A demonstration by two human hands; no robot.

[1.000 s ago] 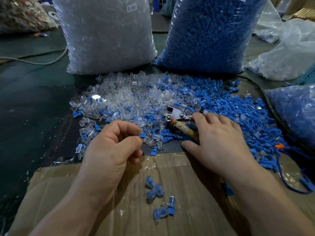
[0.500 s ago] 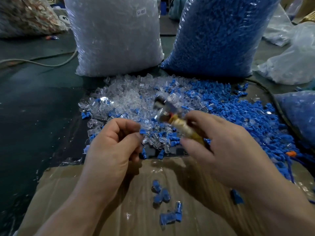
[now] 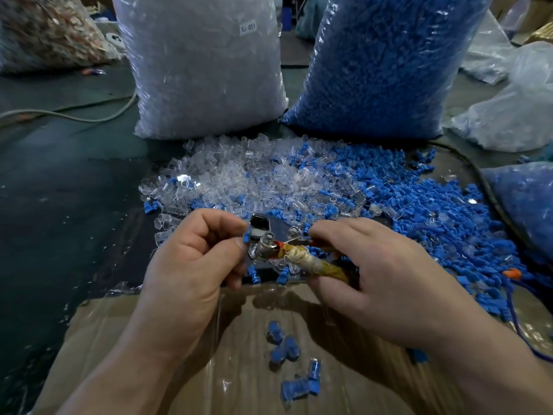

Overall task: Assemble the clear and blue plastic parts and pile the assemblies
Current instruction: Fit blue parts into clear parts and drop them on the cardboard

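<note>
My left hand (image 3: 191,265) pinches a small blue part (image 3: 247,236) between thumb and forefinger, right against the metal head of a hand tool (image 3: 266,244). My right hand (image 3: 368,274) grips that tool by its tape-wrapped yellow handle (image 3: 317,263). Behind the hands lie a loose heap of clear parts (image 3: 239,178) and a heap of blue parts (image 3: 434,211). Several finished blue-and-clear assemblies (image 3: 287,354) lie on the cardboard sheet (image 3: 119,339) below my hands.
A tall bag of clear parts (image 3: 203,70) and a tall bag of blue parts (image 3: 383,64) stand at the back. Another blue-filled bag (image 3: 526,202) sits at the right, plastic bags (image 3: 514,115) beyond it. A cable (image 3: 74,115) crosses the dark floor at left.
My right hand picked the tool up from the heap and brought it toward the left hand. The blue part in my left hand now meets the tool's head.
</note>
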